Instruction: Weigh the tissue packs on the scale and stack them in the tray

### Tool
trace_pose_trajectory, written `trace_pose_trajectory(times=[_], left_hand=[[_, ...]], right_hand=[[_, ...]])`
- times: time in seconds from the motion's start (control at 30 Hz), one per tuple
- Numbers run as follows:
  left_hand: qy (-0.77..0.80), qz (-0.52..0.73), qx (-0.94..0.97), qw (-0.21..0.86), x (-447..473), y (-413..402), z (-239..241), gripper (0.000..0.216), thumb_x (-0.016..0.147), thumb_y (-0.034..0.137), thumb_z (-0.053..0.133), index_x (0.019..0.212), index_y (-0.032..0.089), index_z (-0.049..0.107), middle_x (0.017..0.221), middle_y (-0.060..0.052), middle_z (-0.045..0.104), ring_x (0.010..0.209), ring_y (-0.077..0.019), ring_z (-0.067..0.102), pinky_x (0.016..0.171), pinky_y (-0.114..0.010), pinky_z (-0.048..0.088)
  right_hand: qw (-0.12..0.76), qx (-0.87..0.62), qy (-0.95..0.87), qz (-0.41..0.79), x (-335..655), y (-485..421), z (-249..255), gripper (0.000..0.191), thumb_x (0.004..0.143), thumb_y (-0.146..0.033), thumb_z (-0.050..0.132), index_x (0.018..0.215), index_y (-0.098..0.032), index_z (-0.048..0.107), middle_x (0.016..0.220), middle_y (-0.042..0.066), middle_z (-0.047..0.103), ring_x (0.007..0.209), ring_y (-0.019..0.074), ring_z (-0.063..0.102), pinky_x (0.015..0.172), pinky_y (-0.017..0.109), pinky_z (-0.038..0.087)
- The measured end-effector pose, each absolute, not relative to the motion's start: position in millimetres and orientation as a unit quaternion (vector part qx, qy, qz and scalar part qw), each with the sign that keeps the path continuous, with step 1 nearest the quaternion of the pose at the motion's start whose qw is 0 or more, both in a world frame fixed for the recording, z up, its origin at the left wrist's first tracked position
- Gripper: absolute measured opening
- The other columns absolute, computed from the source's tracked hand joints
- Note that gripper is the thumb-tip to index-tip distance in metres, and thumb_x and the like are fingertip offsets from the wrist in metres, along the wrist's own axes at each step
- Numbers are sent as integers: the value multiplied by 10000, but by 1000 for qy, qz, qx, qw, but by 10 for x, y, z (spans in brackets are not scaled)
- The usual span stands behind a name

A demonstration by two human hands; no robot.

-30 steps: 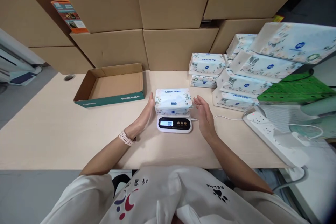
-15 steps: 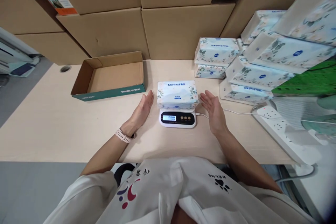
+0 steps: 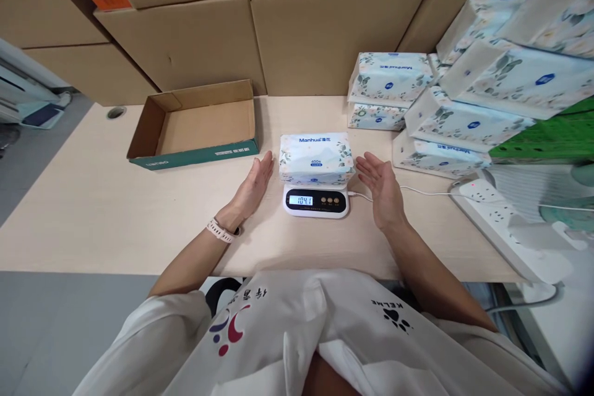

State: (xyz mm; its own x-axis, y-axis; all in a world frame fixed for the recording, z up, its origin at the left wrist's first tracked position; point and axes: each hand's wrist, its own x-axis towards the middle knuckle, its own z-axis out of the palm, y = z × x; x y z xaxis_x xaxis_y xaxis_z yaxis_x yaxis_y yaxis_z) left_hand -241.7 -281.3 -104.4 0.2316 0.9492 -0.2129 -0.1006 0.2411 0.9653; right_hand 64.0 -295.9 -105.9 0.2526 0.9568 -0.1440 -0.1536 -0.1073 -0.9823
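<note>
A white tissue pack (image 3: 315,158) with a leaf print and "Manhua" lettering rests on a white digital scale (image 3: 316,211). The scale's lit display reads what looks like 104.1. My left hand (image 3: 253,185) is just left of the pack, apart from it, palm inward and fingers stretched out. On the other side, my right hand (image 3: 379,189) is held the same way, close to the pack's right end with a small gap. Both hands hold nothing. A pale watch band (image 3: 221,232) circles my left wrist.
An open shallow carton (image 3: 195,130) with a green front lies left of the scale. More tissue packs (image 3: 473,124) are stacked at the right, beside a white power strip (image 3: 492,216). A thin cable runs from the scale. Cardboard boxes (image 3: 334,43) line the back.
The scale's reading has gone from about 100.0 to 104.1. The view has tilted slightly, so the scene sits higher. My hands remain beside the pack.
</note>
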Motion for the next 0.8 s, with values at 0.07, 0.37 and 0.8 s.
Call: trace_pose_trajectory(times=[0.07, 0.37, 0.8], left_hand=[[461, 413, 462, 635, -2420, -2809, -1054, 1008, 1062, 850, 274, 1851, 235, 158, 1943, -5, 83, 1826, -229, 75, 1506, -407, 67], [466, 413, 469, 626, -2406, -2813, -1057, 1002, 1071, 835, 258, 1844, 203, 185, 1943, -23, 117, 1825, -226, 102, 1505, -406, 106], [461, 418, 471, 625, -2394, -2836, -1079, 955, 1061, 869, 322, 1822, 294, 287, 1939, 27, 150, 1829, -254, 70, 1514, -453, 57]], right_hand=[[561, -557, -359, 495, 636, -2957, -1062, 943, 835, -995, 581, 1418, -267, 726, 1586, 140, 720, 1550, 348, 636, 1362, 590, 428], [562, -553, -361, 497, 635, -2969, -1051, 917, 853, -983, 586, 1400, -261, 734, 1569, 134, 733, 1535, 333, 650, 1354, 566, 445], [566, -551, -363, 493, 633, -2985, -1020, 889, 872, -972, 575, 1372, -257, 745, 1534, 131, 755, 1507, 328, 673, 1352, 567, 446]])
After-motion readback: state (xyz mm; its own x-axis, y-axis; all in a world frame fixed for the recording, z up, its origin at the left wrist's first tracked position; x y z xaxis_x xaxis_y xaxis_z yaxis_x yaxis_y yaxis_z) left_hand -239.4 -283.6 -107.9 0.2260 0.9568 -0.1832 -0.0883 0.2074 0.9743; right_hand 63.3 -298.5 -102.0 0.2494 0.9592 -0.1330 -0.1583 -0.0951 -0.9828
